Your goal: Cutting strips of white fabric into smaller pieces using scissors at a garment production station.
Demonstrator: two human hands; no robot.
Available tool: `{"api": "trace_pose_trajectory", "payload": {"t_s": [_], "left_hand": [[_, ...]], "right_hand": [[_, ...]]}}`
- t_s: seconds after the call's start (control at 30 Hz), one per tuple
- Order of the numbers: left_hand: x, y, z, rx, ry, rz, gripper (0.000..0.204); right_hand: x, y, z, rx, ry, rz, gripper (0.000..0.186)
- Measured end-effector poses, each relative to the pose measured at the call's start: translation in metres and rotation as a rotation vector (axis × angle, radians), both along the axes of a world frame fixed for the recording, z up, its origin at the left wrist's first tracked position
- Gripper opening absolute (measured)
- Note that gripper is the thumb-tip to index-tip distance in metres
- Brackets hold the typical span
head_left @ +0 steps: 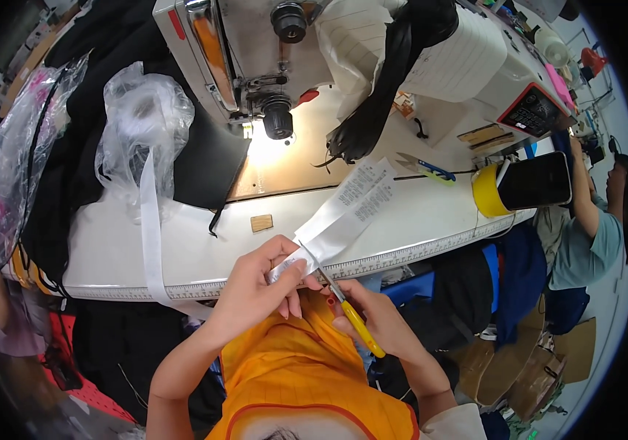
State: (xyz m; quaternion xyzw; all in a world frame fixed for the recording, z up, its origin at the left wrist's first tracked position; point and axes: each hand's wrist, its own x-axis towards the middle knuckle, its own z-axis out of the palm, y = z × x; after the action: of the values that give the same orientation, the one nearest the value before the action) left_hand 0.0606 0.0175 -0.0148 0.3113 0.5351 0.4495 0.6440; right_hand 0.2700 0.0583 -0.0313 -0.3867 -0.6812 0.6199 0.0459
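Observation:
My left hand (259, 286) pinches white satin label strips (351, 209) printed with small text, which reach up over the front edge of the sewing table. My right hand (369, 315) holds yellow-handled scissors (354, 320), their metal blades lying across the strips just beside my left fingertips. A white tape (151, 242) hangs from a roll in a clear plastic bag (138, 110) on the left, running down over the table edge behind my left arm. A small wooden piece (261, 222) lies on the white tabletop (109, 249).
A sewing machine (211, 51) stands at the back, draped with black cords (358, 125). Small scissors (435, 170) and a phone (534, 180) in a yellow holder sit right. Black fabric and bagged items (24, 154) lie left; co-workers (585, 242) are at both sides.

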Motion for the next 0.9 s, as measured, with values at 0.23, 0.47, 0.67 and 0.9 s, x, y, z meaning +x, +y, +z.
{"api": "trace_pose_trajectory", "payload": {"t_s": [0.23,0.47,0.67,0.9], "left_hand": [[-0.001,0.0,0.002,-0.022,0.033,-0.008,0.011],[0.028,-0.02,0.019,0.032,-0.031,-0.124,0.021],[0.003,-0.019,0.011,0.072,0.122,-0.203,0.013],[0.005,-0.009,0.0,0.022,0.104,-0.092,0.013]], "right_hand": [[0.01,0.007,-0.011,-0.125,-0.012,-0.017,0.051],[-0.009,0.005,0.012,-0.136,0.575,-0.34,0.046],[0.008,0.06,0.019,0.498,0.459,-0.635,0.04],[0.003,0.09,0.014,0.861,0.168,-0.652,0.037]]}}
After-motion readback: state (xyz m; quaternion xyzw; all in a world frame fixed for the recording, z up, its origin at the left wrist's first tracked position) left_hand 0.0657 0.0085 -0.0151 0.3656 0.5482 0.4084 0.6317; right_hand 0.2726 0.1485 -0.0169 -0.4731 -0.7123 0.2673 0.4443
